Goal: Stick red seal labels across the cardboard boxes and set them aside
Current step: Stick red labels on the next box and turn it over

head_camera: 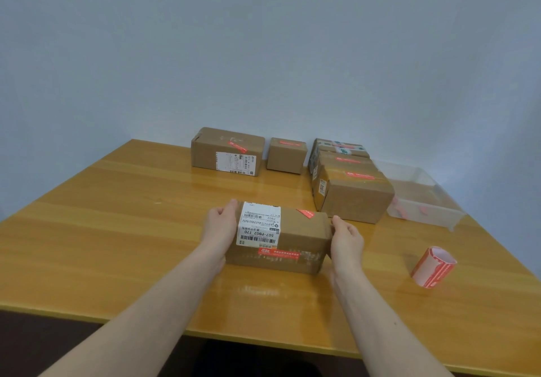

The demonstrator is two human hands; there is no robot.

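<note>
A cardboard box (pixel 301 237) with a white shipping label lies on the table in front of me. A red seal label (pixel 279 254) runs along its near top edge, and a second red label (pixel 305 213) sits at its far corner. My left hand (pixel 219 225) grips the box's left end and my right hand (pixel 345 240) grips its right end. A roll of red seal labels (pixel 434 266) lies on its side to the right.
Several sealed cardboard boxes stand at the back: a large one (pixel 227 151), a small one (pixel 286 155) and a row on the right (pixel 355 198). A clear plastic tray (pixel 424 198) sits at the far right. The wooden table (pixel 117 230) ends at a wall.
</note>
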